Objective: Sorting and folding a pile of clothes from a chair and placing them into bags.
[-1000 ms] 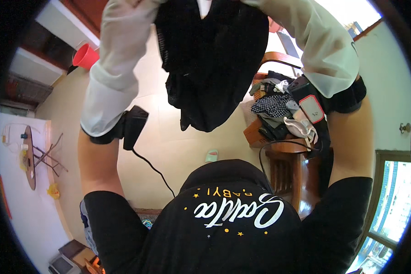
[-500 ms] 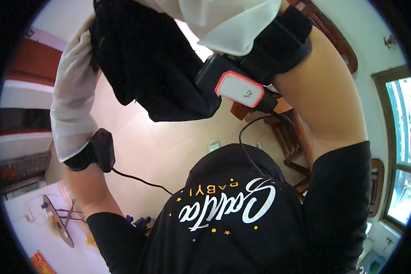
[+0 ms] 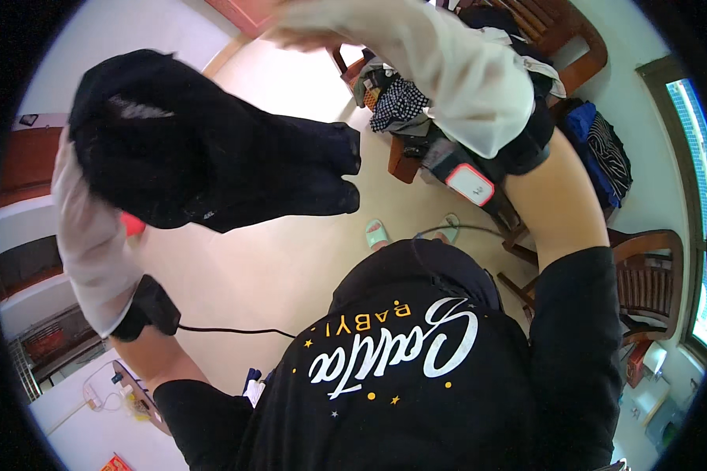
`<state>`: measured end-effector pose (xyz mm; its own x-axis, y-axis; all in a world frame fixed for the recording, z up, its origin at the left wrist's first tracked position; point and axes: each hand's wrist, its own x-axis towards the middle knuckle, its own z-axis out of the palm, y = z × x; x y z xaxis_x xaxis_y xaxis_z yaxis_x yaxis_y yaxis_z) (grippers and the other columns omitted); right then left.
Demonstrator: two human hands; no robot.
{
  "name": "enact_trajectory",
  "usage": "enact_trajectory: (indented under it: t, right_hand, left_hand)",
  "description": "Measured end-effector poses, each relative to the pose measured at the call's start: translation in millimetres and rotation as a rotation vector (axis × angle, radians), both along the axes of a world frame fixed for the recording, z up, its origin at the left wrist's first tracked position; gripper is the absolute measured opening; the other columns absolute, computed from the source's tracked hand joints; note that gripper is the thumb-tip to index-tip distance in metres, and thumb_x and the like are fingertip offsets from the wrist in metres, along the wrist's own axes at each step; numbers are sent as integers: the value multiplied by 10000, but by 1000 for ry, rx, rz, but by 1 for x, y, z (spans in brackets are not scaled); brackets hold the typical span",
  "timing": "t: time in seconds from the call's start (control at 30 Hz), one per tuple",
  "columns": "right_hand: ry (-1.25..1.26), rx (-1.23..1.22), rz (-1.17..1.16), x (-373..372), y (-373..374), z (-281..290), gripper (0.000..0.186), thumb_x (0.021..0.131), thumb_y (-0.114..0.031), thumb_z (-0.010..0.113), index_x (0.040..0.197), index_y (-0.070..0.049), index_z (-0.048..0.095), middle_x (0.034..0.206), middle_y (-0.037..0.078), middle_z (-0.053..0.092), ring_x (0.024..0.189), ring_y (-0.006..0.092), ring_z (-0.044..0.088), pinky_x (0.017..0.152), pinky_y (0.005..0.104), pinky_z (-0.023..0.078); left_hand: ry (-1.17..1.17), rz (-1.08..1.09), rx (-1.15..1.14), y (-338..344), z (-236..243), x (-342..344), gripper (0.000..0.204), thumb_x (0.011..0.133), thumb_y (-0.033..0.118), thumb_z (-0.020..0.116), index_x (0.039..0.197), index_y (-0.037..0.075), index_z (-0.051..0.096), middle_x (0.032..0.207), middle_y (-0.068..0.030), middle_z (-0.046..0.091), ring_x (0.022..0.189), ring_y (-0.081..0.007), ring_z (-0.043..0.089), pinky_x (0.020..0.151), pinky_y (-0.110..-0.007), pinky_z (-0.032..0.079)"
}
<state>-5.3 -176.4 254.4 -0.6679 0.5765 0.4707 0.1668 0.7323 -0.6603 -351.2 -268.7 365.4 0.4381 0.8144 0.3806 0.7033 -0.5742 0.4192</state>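
A black pair of trousers (image 3: 220, 157) is held up in the air at the left, its two leg ends pointing right. My left hand is hidden behind the black cloth at its left end; the raised left forearm in a sheer white sleeve (image 3: 94, 243) leads into it, and the trousers hang from there. My right hand (image 3: 302, 27) is at the top edge of the view, apart from the trousers and smeared by motion, so its fingers cannot be read. Its forearm also wears a white sleeve (image 3: 463, 86).
A heap of clothes (image 3: 401, 106) lies on wooden furniture at the upper right, with more dark clothes (image 3: 597, 149) beside it. A wooden chair (image 3: 648, 271) stands by the window at the right. Black cables (image 3: 236, 331) run from the boxes strapped to my forearms. Pale tiled floor (image 3: 275, 259) lies below.
The trousers have swung left and lower, with their leg ends turned to the right. My right forearm has moved so its hand now shows, and the clothes heap has come into view.
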Motion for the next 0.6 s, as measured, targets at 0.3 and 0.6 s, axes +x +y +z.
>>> enact_trajectory:
  t: [0.3,0.6]
  right_hand:
    - [-565,-1108,-151,9,-88,-234,949,759,-589,675,1454,-55,313,1437,222,398,1343,330,380,1081,397,340]
    - [-84,-918,10,-35,-65,-170,524,834,-400,663,1173,-6,588,1111,260,625,1096,327,601,908,405,478]
  left_hand:
    - [740,374,456,-114,65,26,446,841,67,635,1266,-2,518,1195,-127,606,1066,-209,589,935,-322,462]
    - [435,669,423,-167,71,36,463,837,76,644,1275,4,512,1188,-122,604,1073,-190,579,935,-316,458]
